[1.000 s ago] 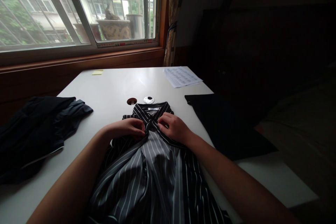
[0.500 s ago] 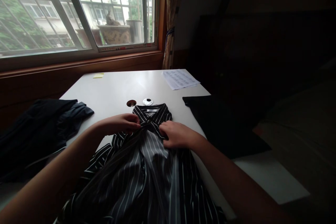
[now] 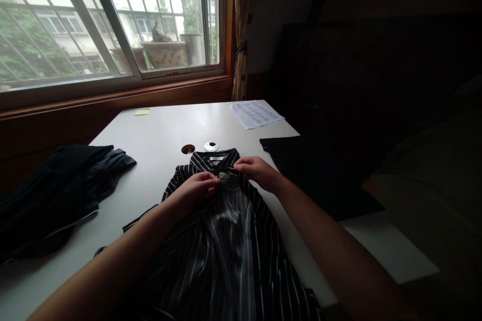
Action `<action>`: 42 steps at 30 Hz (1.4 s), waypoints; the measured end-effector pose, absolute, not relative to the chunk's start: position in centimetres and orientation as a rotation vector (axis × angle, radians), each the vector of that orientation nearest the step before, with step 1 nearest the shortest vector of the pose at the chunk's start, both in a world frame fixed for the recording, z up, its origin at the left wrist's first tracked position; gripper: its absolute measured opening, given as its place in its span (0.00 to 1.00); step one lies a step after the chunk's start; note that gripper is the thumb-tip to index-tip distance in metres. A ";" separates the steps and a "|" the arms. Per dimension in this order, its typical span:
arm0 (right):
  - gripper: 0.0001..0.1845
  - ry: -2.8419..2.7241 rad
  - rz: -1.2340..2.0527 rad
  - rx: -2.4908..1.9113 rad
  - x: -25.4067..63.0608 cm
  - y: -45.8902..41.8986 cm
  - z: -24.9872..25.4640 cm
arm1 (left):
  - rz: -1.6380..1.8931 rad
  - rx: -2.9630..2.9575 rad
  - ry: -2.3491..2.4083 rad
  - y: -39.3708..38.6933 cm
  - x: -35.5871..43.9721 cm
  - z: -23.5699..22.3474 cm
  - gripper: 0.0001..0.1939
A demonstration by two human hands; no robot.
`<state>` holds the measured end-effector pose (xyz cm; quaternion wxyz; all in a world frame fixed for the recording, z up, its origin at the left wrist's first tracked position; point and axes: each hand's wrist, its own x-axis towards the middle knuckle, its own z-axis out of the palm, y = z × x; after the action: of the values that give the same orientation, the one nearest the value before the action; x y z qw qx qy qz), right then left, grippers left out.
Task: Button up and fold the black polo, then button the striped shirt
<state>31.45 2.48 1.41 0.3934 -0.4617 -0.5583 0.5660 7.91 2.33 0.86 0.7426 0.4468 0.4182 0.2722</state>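
Observation:
A black shirt with white stripes (image 3: 226, 220) lies front up on the white table (image 3: 169, 125), its collar (image 3: 199, 159) toward the window and its front parted below the neck. My left hand (image 3: 201, 188) pinches the front edge of the shirt just under the collar. To the right and slightly higher, my right hand (image 3: 254, 168) is closed on the cloth by the right collar point. The fingertips of both hands are bent inward, so the exact bit of cloth between them is partly hidden.
Dark clothing (image 3: 56, 195) is heaped at the left, and another dark garment (image 3: 320, 175) lies along the right edge. Printed sheets (image 3: 256, 113), a yellow note (image 3: 142, 111), a round hole (image 3: 188, 149) and a metal grommet (image 3: 211, 146) are farther back, below the window (image 3: 169, 15).
My left hand has moved right, toward the middle of the neck opening. My right hand has shifted up and right to the collar, and the shirt's left shoulder shows more.

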 end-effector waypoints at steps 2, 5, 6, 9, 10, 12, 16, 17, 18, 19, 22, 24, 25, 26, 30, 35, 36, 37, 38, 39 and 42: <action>0.15 -1.348 1.542 -1.145 31.3 2.5 1.1 | 0.667 0.945 0.921 1.9 8.5 -0.1 0.17; 0.14 -1.316 1.639 -1.150 31.1 2.5 0.8 | 0.755 0.911 0.926 1.5 8.9 -1.0 0.18; 0.14 -1.319 1.649 -1.163 31.1 2.5 0.7 | 0.766 0.916 0.925 1.4 8.9 -1.2 0.18; 0.11 -1.362 1.665 -1.215 31.1 2.4 0.7 | 0.754 0.979 0.919 1.3 8.8 -1.6 0.18; 0.11 -1.384 1.678 -1.232 31.2 2.4 0.6 | 0.749 1.000 0.916 1.3 8.8 -1.7 0.18; 0.09 -1.433 1.698 -1.277 31.3 2.3 0.5 | 0.740 1.026 0.907 1.3 8.8 -1.8 0.18; 0.08 -1.553 1.621 -1.371 31.2 2.1 0.2 | 0.727 1.059 0.887 1.2 8.8 -1.8 0.17; 0.08 -1.578 1.593 -1.387 31.2 2.0 0.2 | 0.721 1.070 0.887 1.2 8.8 -1.9 0.17; 0.09 -1.601 1.573 -1.400 31.1 2.0 0.3 | 0.715 1.079 0.890 1.2 8.8 -1.9 0.16; 0.09 -1.624 1.560 -1.409 31.1 1.9 0.4 | 0.708 1.088 0.892 1.2 8.8 -1.9 0.16; 0.12 -1.698 1.564 -1.394 30.9 1.9 0.6 | 0.704 1.111 0.897 1.3 8.8 -2.0 0.16; 0.15 -1.755 1.572 -1.362 30.9 1.9 0.6 | 0.698 1.122 0.903 1.3 8.9 -2.0 0.16; 0.16 -1.784 1.564 -1.351 30.9 1.9 0.6 | 0.692 1.125 0.908 1.3 8.9 -2.0 0.15; 0.16 -1.809 1.545 -1.349 30.9 2.0 0.5 | 0.687 1.125 0.913 1.3 8.9 -2.0 0.15; 0.14 -1.841 1.454 -1.386 30.8 2.0 0.1 | 0.677 1.126 0.923 1.2 9.0 -1.8 0.14; 0.17 -1.647 1.500 -1.357 30.9 1.3 0.0 | 0.672 1.118 0.922 1.2 9.0 -1.5 0.13; 0.17 -1.588 1.503 -1.355 30.9 1.1 -0.1 | 0.668 1.112 0.925 1.1 9.0 -1.5 0.13; 0.18 -1.532 1.498 -1.354 30.9 0.8 -0.2 | 0.666 1.106 0.929 1.1 9.0 -1.5 0.13; 0.18 -1.486 1.486 -1.351 30.8 0.6 -0.4 | 0.667 1.101 0.930 1.2 9.0 -1.5 0.14; 0.18 -1.450 1.470 -1.344 30.7 0.3 -0.6 | 0.667 1.095 0.929 1.2 9.0 -1.6 0.14; 0.20 -1.402 1.421 -1.334 30.2 -0.3 -1.3 | 0.669 1.069 0.925 1.4 8.9 -1.9 0.14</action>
<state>30.15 -0.32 -1.32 0.3620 -0.5181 -0.5443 0.5516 8.92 1.41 -1.91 0.7093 0.4818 0.4169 0.3016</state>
